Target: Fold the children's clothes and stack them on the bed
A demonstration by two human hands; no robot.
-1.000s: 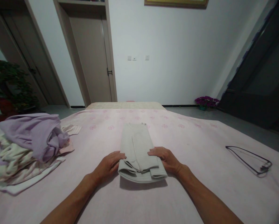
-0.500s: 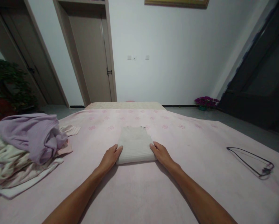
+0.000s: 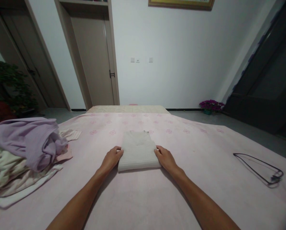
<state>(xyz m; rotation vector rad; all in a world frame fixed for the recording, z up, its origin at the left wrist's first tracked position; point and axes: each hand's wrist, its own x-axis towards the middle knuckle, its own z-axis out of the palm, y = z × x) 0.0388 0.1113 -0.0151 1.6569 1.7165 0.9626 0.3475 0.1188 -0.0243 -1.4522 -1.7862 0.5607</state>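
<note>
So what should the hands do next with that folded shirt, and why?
I think the left hand and right hand could slide the folded shirt gently aside. They're at its two side edges, and it lies flat and neatly folded, while a messy pile of clothes sits to the left.

Pale ribbed garment (image 3: pixel 139 151): shorter and squarer than one second ago. At six o'clock, layered flaps gone from view, replaced by one smooth edge lying further toward twelve. Left hand (image 3: pixel 112 158), nine o'clock side: shifted toward twelve. Right hand (image 3: pixel 167 158), three o'clock side: reaching less far over the cloth.
</note>
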